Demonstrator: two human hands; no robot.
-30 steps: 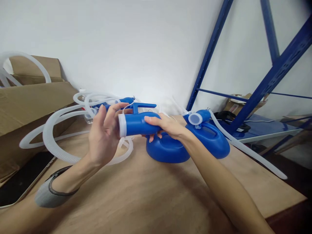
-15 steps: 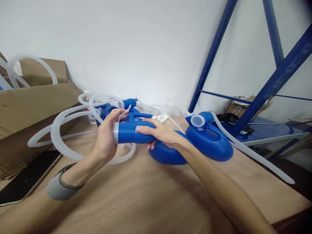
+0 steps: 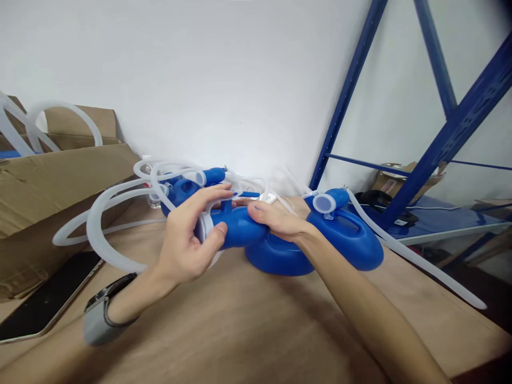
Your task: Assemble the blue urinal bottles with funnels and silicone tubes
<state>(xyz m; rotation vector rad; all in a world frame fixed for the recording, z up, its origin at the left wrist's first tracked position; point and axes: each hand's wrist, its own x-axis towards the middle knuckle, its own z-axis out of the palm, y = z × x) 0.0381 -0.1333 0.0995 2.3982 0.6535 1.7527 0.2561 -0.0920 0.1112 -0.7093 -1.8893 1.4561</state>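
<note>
Both of my hands hold a blue plastic urinal cup (image 3: 242, 230) sideways above the table. My left hand (image 3: 186, 240) is closed around its left end, thumb on the front, at the translucent lid (image 3: 205, 225). At the other end my right hand (image 3: 282, 220) grips the cup, its thumb along the top; most of its fingers are hidden. A thin blue handle sticks up behind the cup. Just behind and below my right hand lies a blue urinal bottle (image 3: 280, 260). Another blue bottle (image 3: 352, 242) with a lidded cup rests to its right.
White hoses (image 3: 98, 229) loop across the left of the table (image 3: 248, 325). An open cardboard box (image 3: 68, 186) and a phone (image 3: 48, 298) are at the left. More blue bottles (image 3: 184, 189) lie behind my left hand. A blue metal rack (image 3: 432, 154) stands at the right.
My left hand has turned over the lid end, its thumb now across the front of the cup. The cup's lid end has swung toward me, and my right hand has shifted slightly right.
</note>
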